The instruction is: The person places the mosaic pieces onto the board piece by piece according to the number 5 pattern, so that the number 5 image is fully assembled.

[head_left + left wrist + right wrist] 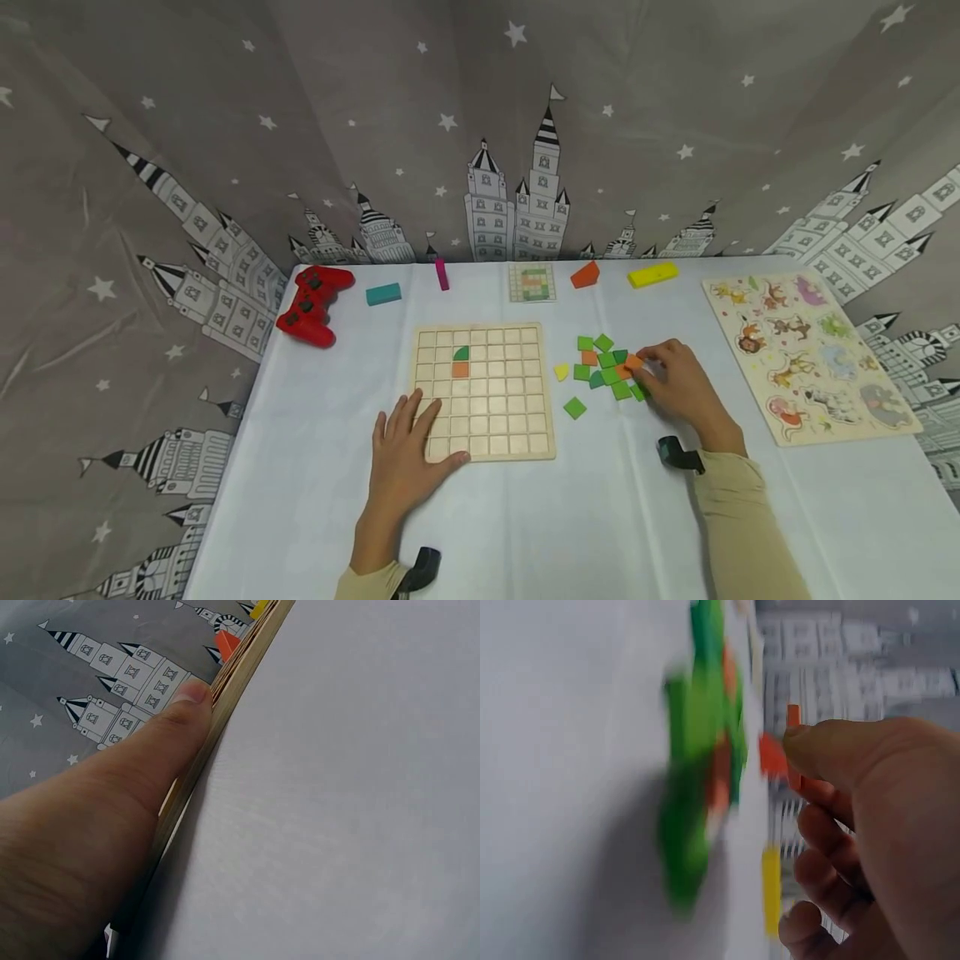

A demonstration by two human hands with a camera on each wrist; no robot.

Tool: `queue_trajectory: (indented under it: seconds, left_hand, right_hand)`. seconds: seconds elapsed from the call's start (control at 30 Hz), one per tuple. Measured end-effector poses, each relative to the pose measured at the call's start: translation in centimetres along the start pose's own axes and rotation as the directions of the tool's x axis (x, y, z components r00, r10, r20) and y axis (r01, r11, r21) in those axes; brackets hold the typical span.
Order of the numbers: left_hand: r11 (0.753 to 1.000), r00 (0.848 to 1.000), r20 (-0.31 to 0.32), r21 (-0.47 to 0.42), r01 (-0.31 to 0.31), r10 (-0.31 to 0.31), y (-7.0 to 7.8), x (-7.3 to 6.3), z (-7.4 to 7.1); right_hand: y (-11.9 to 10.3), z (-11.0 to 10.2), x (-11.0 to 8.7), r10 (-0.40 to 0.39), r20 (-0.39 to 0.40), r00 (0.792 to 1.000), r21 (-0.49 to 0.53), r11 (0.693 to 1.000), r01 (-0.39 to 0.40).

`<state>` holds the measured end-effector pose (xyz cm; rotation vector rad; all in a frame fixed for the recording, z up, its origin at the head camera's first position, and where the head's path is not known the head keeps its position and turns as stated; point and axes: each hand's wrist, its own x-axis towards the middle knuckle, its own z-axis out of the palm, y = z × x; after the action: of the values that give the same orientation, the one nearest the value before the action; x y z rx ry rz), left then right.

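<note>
My left hand (pixel 405 462) rests on the near left corner of a wooden grid board (pixel 508 425), fingers spread along its left side and thumb (pixel 187 697) at the near edge. On the board, a green quarter-round tile (pixel 462 353) sits just above an orange square tile (pixel 461 370). Over the loose pile, my right hand (pixel 684 390) pinches another orange tile (pixel 793 716) between thumb and fingertips. Green square tiles (pixel 581 372), a few orange ones (pixel 589 358) and darker green curved pieces (pixel 596 380) lie below it.
A yellow piece (pixel 562 372) lies between board and pile. Behind are a small pattern card (pixel 532 283) and teal (pixel 384 294), magenta (pixel 442 275), orange (pixel 585 275) and yellow (pixel 652 275) blocks. A red game controller (pixel 313 307) lies left, an animal puzzle (pixel 810 358) right.
</note>
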<state>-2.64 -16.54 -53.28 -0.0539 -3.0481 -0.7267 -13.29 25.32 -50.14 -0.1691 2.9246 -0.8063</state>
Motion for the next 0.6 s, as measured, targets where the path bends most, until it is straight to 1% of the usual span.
queue_trajectory:
  seconds: [0.13,0.23,0.33,0.43,0.47,0.6]
  left_hand:
    - [1.000,1.000,-0.012,0.004,-0.007,0.007,0.0,0.1,-0.1]
    - [1.000,1.000,-0.011,-0.001,-0.004,0.004,0.0,-0.1,-0.2]
    - [1.000,1.000,-0.008,-0.003,0.000,0.000,0.1,-0.1,-0.2]
    - [1.000,1.000,-0.016,-0.003,-0.006,0.006,0.1,-0.1,-0.2]
    - [1.000,1.000,-0.021,0.000,-0.009,0.009,0.1,-0.1,-0.2]
    - [1.000,0.999,-0.034,0.002,-0.020,0.020,0.0,-0.1,0.0]
  right_hand:
    - [-3.9,1.3,0.6,-0.081,-0.072,0.994,0.006,0.997,0.081]
    - [-7.6,3.2,0.9,-0.182,-0.080,0.980,0.007,0.983,0.183]
    - [-11.2,5.4,1.4,-0.299,-0.031,0.954,-0.011,0.954,0.299]
    - [-14.1,7.6,2.0,-0.384,0.028,0.923,-0.030,0.923,0.384]
    - [-14.9,8.3,2.2,-0.406,0.046,0.913,-0.039,0.912,0.408]
    - [-17.3,10.2,2.4,-0.451,0.065,0.890,-0.045,0.890,0.454]
